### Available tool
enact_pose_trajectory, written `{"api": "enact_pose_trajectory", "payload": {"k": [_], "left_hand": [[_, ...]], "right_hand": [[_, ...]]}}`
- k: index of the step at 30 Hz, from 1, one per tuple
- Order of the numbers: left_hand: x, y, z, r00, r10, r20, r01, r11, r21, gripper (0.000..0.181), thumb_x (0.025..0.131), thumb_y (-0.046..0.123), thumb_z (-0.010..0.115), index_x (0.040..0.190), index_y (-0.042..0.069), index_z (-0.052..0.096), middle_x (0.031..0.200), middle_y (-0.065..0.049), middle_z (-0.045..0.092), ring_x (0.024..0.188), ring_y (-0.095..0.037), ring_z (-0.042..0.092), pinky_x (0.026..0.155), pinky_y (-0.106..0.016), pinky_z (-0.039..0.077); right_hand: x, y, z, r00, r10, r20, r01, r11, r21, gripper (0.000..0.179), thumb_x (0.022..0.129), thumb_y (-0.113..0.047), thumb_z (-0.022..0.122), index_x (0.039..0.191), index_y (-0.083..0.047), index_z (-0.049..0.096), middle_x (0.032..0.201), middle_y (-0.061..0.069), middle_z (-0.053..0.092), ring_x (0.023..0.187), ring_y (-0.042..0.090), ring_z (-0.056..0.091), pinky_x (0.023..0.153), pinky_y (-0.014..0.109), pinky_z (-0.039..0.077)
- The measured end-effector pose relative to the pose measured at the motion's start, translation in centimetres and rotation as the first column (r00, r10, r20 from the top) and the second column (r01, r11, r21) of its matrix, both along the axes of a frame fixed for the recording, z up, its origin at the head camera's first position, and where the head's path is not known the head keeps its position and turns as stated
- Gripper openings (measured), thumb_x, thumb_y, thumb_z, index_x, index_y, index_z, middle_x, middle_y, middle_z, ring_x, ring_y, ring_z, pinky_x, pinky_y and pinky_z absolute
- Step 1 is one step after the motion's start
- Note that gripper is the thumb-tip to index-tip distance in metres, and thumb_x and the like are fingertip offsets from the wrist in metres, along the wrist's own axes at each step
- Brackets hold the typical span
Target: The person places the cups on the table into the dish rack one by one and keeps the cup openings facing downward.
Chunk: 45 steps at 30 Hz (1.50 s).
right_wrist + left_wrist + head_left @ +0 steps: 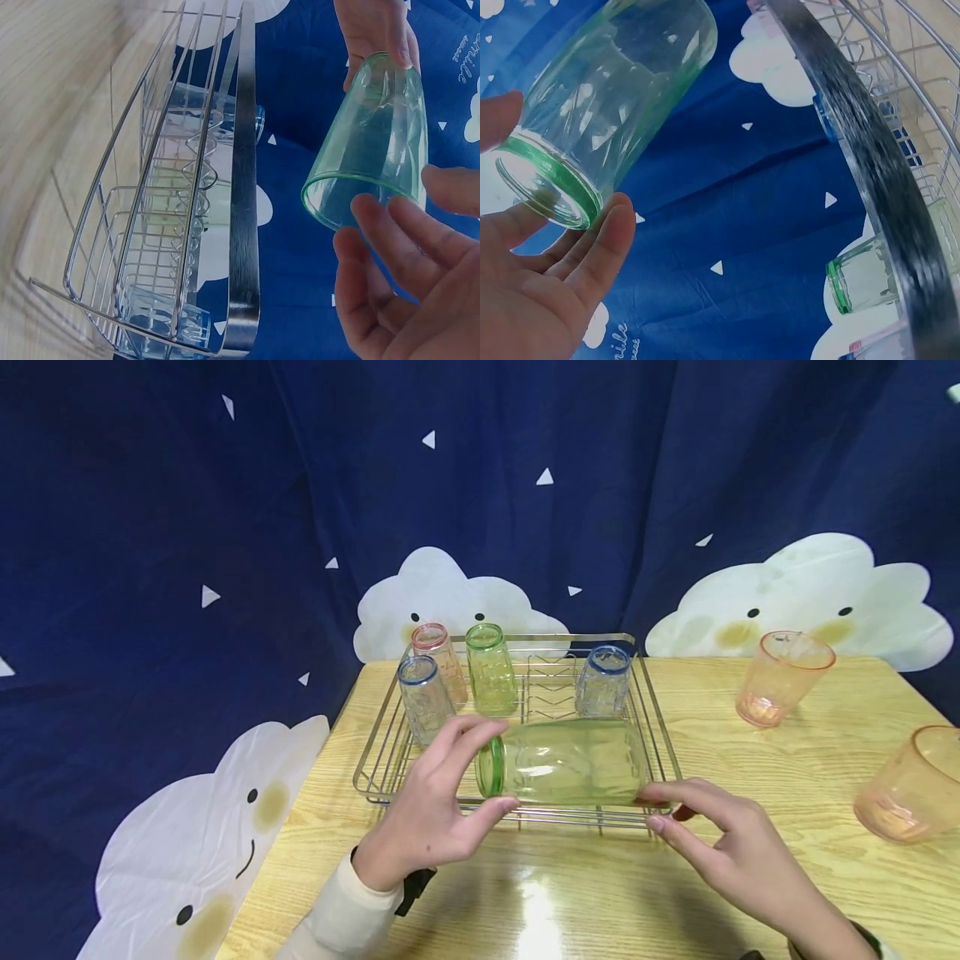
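A green-tinted drinking glass (573, 764) lies sideways in the air above the front of a wire dish rack (246, 187). Its thick green base points left and its mouth points right. My left hand (438, 802) grips the base end, thumb below and fingers above; in the left wrist view the fingers curve round the base (551, 176). With thumb and fingertips, my right hand (738, 847) pinches the glass at its rim. The right wrist view shows the open mouth (341, 199) facing the right hand's fingers (397, 240).
Upside down in the rack stand a pink glass (442, 668), a green glass (492, 677) and two blue-rimmed glasses, one left (427, 702), one right (603, 685). Two orange glasses, one farther back (780, 681) and one nearer (907, 793), stand upright on the wooden table (720, 735).
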State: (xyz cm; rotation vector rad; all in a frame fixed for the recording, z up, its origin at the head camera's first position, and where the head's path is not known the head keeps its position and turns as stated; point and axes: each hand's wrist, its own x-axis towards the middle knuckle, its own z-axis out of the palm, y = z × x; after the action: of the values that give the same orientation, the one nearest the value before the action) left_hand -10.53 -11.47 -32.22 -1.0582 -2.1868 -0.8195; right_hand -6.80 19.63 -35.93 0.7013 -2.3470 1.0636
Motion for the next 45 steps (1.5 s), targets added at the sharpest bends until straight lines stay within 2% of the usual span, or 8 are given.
{"api": "enact_pose_trajectory", "payload": {"k": [6, 16, 22, 25, 35, 45], "left_hand": [[-0.1, -0.3, 0.0, 1.000, 0.008, 0.007, -0.008, 1.000, 0.010, 0.069, 0.075, 0.021, 0.081, 0.137, 0.006, 0.053, 0.124, -0.011, 0.057, 0.109, -0.023, 0.062, 0.089, -0.038, 0.056], [-0.7, -1.5, 0.9, 0.997, 0.079, 0.000, -0.079, 0.996, 0.030, 0.068, 0.075, 0.019, 0.081, 0.135, 0.005, 0.054, 0.123, -0.014, 0.057, 0.107, -0.025, 0.061, 0.090, -0.040, 0.055], [-1.4, -2.0, 1.0, 0.994, 0.113, 0.003, -0.113, 0.993, 0.028, 0.065, 0.076, 0.021, 0.080, 0.134, 0.004, 0.055, 0.124, -0.014, 0.058, 0.112, -0.026, 0.059, 0.095, -0.041, 0.053], [-1.7, -2.1, 1.0, 0.991, 0.134, 0.013, -0.134, 0.991, 0.018, 0.064, 0.078, 0.023, 0.079, 0.135, 0.005, 0.055, 0.125, -0.014, 0.057, 0.115, -0.026, 0.058, 0.098, -0.041, 0.051], [-2.6, -2.4, 1.2, 0.981, 0.193, 0.030, -0.193, 0.981, -0.018, 0.065, 0.078, 0.021, 0.079, 0.137, 0.008, 0.054, 0.127, -0.013, 0.055, 0.116, -0.024, 0.058, 0.095, -0.040, 0.052], [-3.9, -2.9, 1.7, 0.964, 0.263, 0.036, -0.259, 0.961, -0.099, 0.065, 0.079, 0.023, 0.079, 0.138, 0.009, 0.054, 0.123, -0.014, 0.055, 0.104, -0.025, 0.059, 0.086, -0.042, 0.053]], "right_hand": [[0.0, 0.2, 0.0, 1.000, 0.021, 0.008, -0.021, 0.999, 0.038, 0.041, 0.081, -0.001, 0.077, 0.114, -0.024, 0.072, 0.109, -0.009, 0.074, 0.095, -0.004, 0.065, 0.079, 0.007, 0.046], [-0.1, 0.6, -0.2, 0.999, 0.031, -0.028, -0.030, 0.999, 0.018, 0.047, 0.075, 0.004, 0.079, 0.114, -0.021, 0.073, 0.111, -0.008, 0.073, 0.100, -0.010, 0.061, 0.077, 0.007, 0.046], [-0.1, 0.9, -0.1, 0.999, 0.026, -0.032, -0.025, 1.000, 0.013, 0.046, 0.074, 0.004, 0.079, 0.114, -0.017, 0.073, 0.113, -0.010, 0.073, 0.101, -0.011, 0.061, 0.078, 0.006, 0.046], [-0.1, 0.9, -0.1, 0.999, 0.028, -0.027, -0.028, 0.999, 0.016, 0.046, 0.074, 0.004, 0.079, 0.114, -0.018, 0.073, 0.113, -0.009, 0.073, 0.101, -0.011, 0.061, 0.078, 0.006, 0.046], [-0.2, 1.0, -0.3, 0.999, 0.039, -0.033, -0.038, 0.999, 0.024, 0.048, 0.074, 0.004, 0.079, 0.115, -0.021, 0.073, 0.113, -0.009, 0.073, 0.104, -0.012, 0.060, 0.078, 0.006, 0.046], [-0.2, 1.0, -0.1, 0.999, 0.024, -0.041, -0.022, 0.999, 0.036, 0.046, 0.073, 0.004, 0.080, 0.114, -0.017, 0.073, 0.113, -0.010, 0.073, 0.103, -0.013, 0.059, 0.079, 0.005, 0.046]]}}
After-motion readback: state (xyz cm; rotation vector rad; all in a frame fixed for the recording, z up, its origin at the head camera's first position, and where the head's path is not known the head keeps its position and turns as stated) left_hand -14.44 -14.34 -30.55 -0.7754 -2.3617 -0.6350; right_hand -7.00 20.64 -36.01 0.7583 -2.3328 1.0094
